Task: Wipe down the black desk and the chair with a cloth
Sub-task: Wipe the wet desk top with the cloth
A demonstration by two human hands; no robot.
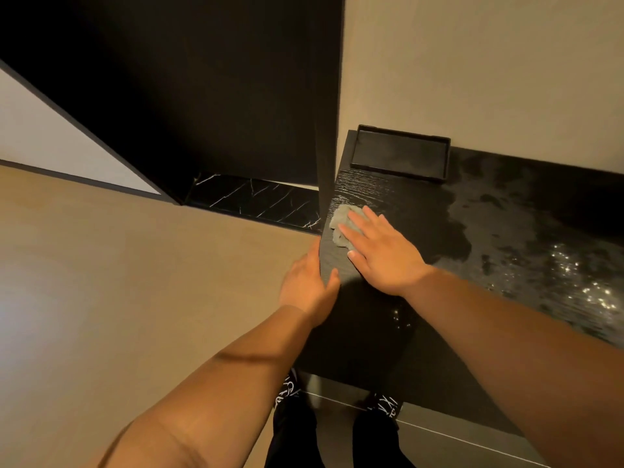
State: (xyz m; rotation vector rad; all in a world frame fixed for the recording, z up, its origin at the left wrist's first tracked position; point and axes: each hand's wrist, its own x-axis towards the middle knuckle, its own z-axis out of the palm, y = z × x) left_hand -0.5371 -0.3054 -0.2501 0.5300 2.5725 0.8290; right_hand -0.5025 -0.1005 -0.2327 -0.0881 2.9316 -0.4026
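**Hands at the left end of the surface, wiping under way**

Right hand (381,255) lies flat with its fingers straight, pressing a small crumpled cloth (339,224) onto the black surface (415,211) close to its left edge. It grips nothing; the cloth is pinned under the fingertips. Left hand (305,285) is laid against the end face of the surface, fingers straight, thumb resting over the top edge, seemingly to brace.

The step in hand looks like the wiping of the desk top, at its left end. Damp sheen (540,231) covers much of the right part, while the strip around the cloth looks dry and matt, so this end probably remains to be done. A shallow black tray (401,134) sits at the back against the wall, just beyond the cloth.

Next, the cloth likely has to sweep along the left edge and back toward the tray, which may need lifting to reach beneath. No chair is in view; that part appears not yet begun.
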